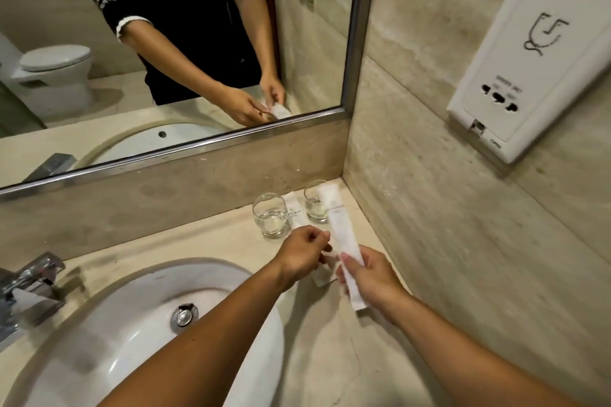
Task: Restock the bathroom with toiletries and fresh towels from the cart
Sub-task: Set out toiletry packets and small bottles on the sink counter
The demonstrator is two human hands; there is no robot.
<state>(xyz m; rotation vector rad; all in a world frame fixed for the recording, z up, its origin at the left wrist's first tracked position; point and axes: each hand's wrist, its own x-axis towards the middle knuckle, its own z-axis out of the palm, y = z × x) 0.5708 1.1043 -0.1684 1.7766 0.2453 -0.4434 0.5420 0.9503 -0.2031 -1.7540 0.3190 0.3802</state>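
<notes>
My right hand [370, 277] grips a long white toiletry packet [342, 231] by its lower half; its top end points toward the counter's back corner. My left hand [304, 254] pinches a smaller white packet [322, 276] just left of it, above the counter. Two empty drinking glasses stand near the corner, the left glass [270, 215] and the right glass [316, 203]. Another white packet [295, 213] lies flat between them.
A white sink basin [132, 324] with a metal drain fills the lower left, and a chrome tap [29, 284] stands at its left. The beige stone counter [330, 357] meets a mirror [165, 59] behind and a tiled wall on the right, which carries a white socket panel [529, 59].
</notes>
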